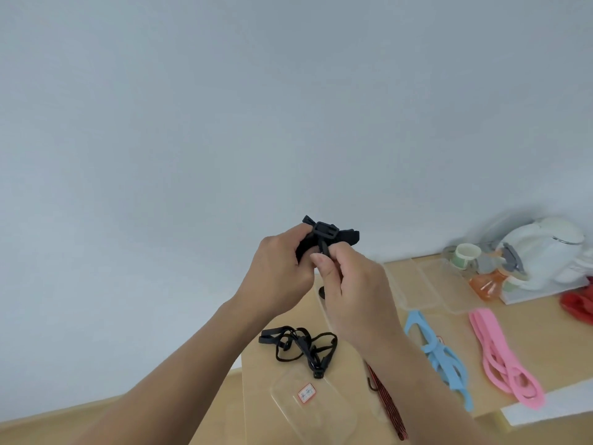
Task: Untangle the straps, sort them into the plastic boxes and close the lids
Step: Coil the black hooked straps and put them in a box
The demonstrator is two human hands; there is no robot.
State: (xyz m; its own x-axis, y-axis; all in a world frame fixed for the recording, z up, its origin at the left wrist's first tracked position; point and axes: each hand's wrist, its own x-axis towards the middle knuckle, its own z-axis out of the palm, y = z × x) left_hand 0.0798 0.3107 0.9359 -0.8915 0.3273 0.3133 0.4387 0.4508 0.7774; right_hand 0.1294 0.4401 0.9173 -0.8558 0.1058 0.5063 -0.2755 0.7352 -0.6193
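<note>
Head view shows both hands raised above the tabletop [475, 364], working a black webbing strap [348, 236] that carries a plastic buckle [322, 229]. The left hand [279, 271] has its fingers curled closed around the bunched webbing; the right hand [348, 284] pinches a thin black section just below the buckle between thumb and forefinger.

The strap looks light, soft and floppy, so it will likely sag wherever it is not held; the rigid buckle seems the surest place to grip, with the webbing fed through it by the other hand.

Below, near the tabletop's left edge, a tangle of thin black cord straps [298, 346] lies loose, just beyond a clear plastic box [308, 409] bearing a small label; whether its lid is on cannot be told, and nothing shows inside. Toward the far edge lie clear lids or boxes [433, 284], apparently empty. A blue strap [439, 358] and a pink strap [503, 358] lie toward the right edge, and a red-black strap [390, 409] at the near edge, all outside the containers.
</note>
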